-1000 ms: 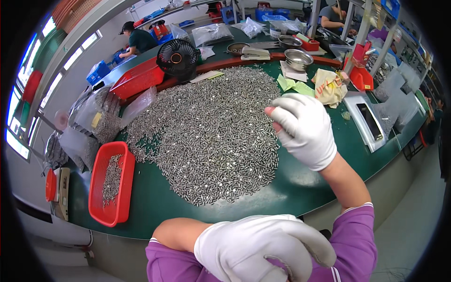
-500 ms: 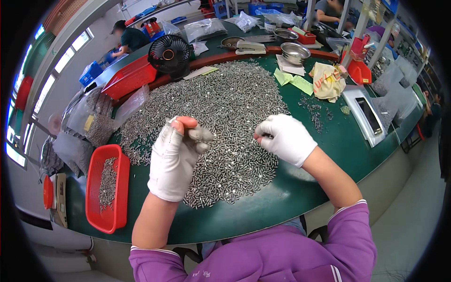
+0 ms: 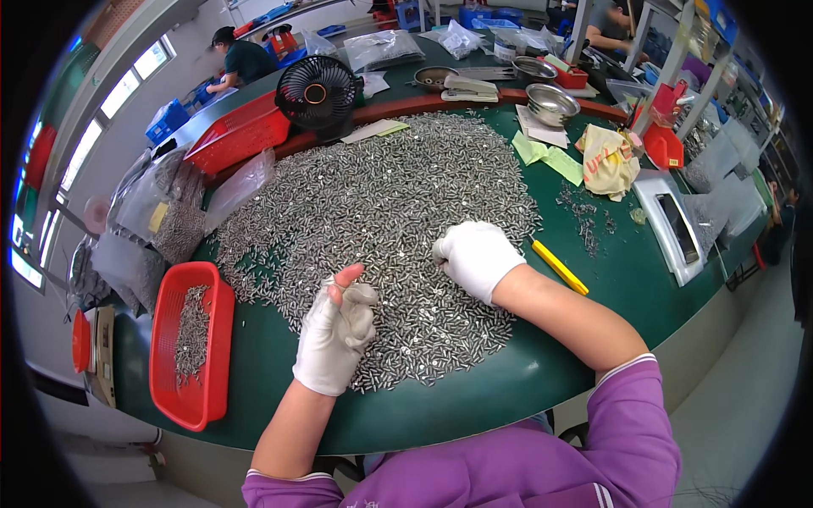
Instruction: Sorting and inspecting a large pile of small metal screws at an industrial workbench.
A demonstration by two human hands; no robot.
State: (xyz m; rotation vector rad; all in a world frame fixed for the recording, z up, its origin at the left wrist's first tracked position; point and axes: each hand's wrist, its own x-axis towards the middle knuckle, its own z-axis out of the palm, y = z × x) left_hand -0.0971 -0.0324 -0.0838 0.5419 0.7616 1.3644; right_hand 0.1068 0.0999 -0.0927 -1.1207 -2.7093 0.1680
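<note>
A broad heap of small silvery metal pins or screws (image 3: pixel 398 186), dotted with a few pale pieces, spreads over the green table. My left hand (image 3: pixel 337 334), in a white glove with the thumb and a fingertip bare, is above the heap's near left edge. Its fingers curl inward, and whatever they hold is hidden. My right hand (image 3: pixel 478 258), gloved too, rests low over the right part of the heap with its fingertips bent down against the small parts. What lies between those fingertips cannot be seen.
A red basket (image 3: pixel 227 356) with some metal parts stands at left, beside a scale (image 3: pixel 103 356). A yellow stick-like tool (image 3: pixel 560 267) lies right of the heap. Behind are a black fan (image 3: pixel 318 93), metal bowls (image 3: pixel 552 103) and a phone (image 3: pixel 679 229) on a pale tray. Other people sit farther off.
My left hand has come lower and nearer, away from the right hand. My right hand has shifted left onto the heap, and the yellow tool now shows beside it. The view has turned slightly.
</note>
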